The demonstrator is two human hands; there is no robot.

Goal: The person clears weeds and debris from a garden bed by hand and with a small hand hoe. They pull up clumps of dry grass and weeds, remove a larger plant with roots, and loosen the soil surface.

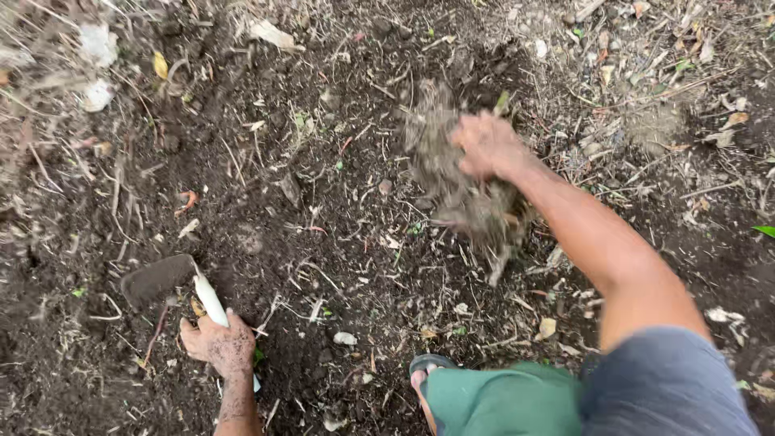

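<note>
A view from above looks straight down at dark, loose soil [339, 202] strewn with dry twigs, roots and bits of dead leaf. At the lower left, the person's left hand [219, 345], caked with dirt, rests on the ground with its fingers [194, 335] closed around the pale handle of a small hoe [173, 282]; the hoe's flat dark blade lies on the soil just up and left of the hand. At the upper right of centre, the right hand [487, 145] is raised over the ground, its fingers curled tight on a clump of roots and weeds [456, 190] with soil clinging to it. The clump hangs below and left of the hand and is blurred, so its finer detail cannot be made out. The bare right forearm runs down to the lower right corner, where a grey sleeve [670, 383] shows. Beside it at the bottom edge are a green trouser leg [500, 400] and a foot in a sandal [424, 371] planted on the soil.
</note>
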